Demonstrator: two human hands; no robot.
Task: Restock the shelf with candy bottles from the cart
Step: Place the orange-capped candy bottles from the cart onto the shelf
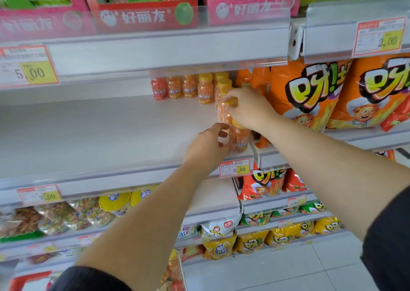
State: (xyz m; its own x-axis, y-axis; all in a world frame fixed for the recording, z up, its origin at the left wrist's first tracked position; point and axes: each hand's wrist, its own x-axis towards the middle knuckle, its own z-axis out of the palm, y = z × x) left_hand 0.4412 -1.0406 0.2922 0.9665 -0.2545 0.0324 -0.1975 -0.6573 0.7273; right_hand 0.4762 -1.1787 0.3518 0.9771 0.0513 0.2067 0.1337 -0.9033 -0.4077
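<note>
Your R hand [248, 108] grips a candy bottle [221, 113] by its yellow cap, at the shelf's [111, 131] right end. Your L hand [208, 146] curls round the front bottle [240, 137], just below it by the shelf edge.

The shelf board [99, 131] looks smooth and matt white, painted metal by the look of it. The back-row candy bottles [175, 88] are clear glossy plastic with shiny printed labels. So are the yellow-capped bottle [223, 113] the right hand [250, 108] grips and the front bottle [240, 138] the left hand [206, 151] holds. The price rail [155, 51] is clear, glossy plastic over a paper price label [28, 67]. The orange snack bags [310, 95] are crinkled, shiny film, and the pink display trays [142, 17] are matt cardboard. The floor tiles [288, 266] gleam, and the sleeve [390, 235] is dark matt cloth.
</note>
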